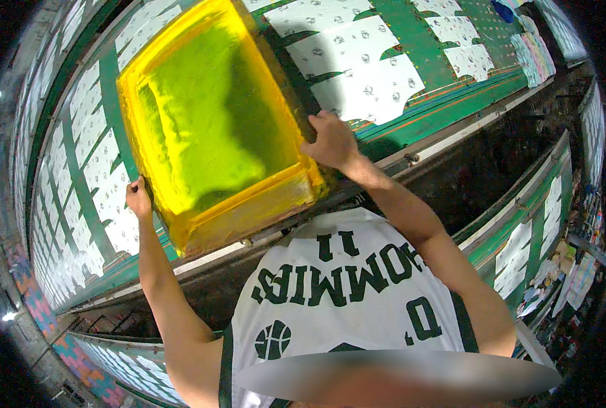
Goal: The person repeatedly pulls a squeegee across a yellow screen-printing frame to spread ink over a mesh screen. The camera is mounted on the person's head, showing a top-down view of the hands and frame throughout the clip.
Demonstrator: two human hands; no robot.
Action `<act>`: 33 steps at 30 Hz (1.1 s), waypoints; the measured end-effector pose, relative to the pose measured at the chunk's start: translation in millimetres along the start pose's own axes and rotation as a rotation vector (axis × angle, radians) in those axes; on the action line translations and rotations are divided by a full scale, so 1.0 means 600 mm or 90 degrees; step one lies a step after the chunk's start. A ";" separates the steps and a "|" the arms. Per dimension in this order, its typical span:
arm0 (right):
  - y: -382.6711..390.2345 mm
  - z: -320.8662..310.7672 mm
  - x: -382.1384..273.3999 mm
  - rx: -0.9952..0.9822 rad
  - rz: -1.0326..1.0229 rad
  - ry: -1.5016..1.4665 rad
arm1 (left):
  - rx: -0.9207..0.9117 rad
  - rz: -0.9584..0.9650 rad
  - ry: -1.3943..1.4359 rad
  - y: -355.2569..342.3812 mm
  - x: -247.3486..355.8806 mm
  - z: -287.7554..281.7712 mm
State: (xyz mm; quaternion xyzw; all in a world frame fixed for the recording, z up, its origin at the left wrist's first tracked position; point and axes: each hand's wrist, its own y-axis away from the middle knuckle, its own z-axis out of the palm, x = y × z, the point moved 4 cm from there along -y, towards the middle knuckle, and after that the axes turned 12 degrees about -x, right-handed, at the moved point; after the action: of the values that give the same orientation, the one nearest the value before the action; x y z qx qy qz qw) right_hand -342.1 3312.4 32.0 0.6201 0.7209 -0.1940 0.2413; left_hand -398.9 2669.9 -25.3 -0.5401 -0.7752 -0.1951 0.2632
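A large yellow screen-printing frame lies tilted across the green table in front of me. Its inside is a bright yellow-green surface, with a raised ridge of the same colour along the left part. My left hand grips the frame's left side near the close corner, thumb upward. On the right side, my right hand is closed at the frame's edge, its fingertips partly hidden. White printed fabric pieces with small dark motifs lie flat beside the frame.
The long green table has a pale rail along its near edge. More fabric pieces lie in rows at left. A dark gap separates me from another green table behind at right. Pastel cloths hang at the far right.
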 end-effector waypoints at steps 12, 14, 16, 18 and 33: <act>0.015 -0.250 0.531 -0.055 0.061 0.054 | 0.047 0.068 0.162 0.146 0.453 0.356; 0.027 -0.283 0.614 -0.035 0.058 0.076 | 0.034 0.054 0.226 0.181 0.511 0.415; 0.034 -0.310 0.676 -0.039 0.047 0.055 | 0.036 0.050 0.204 0.208 0.557 0.454; 0.048 -0.333 0.723 -0.047 0.043 0.048 | 0.047 0.045 0.160 0.229 0.592 0.485; 0.054 -0.335 0.759 -0.127 0.076 0.003 | 0.047 -0.088 -0.072 0.243 0.636 0.547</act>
State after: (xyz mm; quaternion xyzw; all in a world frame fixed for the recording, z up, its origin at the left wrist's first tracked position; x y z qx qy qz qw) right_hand -383.7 3798.5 -72.9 0.6353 0.6990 -0.1048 0.3112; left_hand -432.8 3192.3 -43.8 -0.4857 -0.8308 -0.1534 0.2245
